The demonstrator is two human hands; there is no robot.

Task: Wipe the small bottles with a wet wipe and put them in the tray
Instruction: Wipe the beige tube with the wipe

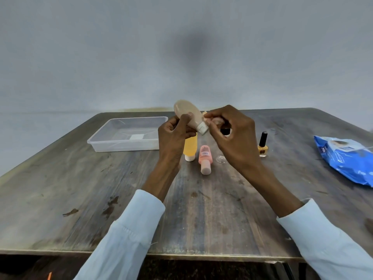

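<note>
Left hand grips the beige bottle (cap tilted down-right), right hand pinching the wet wipe at the cap; tray sits leftward.

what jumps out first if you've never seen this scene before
Two hands meet above the middle of the wooden table: the left hand holds a beige squeeze bottle tilted, cap down, while the right hand rubs a crumpled wet wipe near its cap. A clear plastic tray sits far left, a blue wipes packet far right.
</note>
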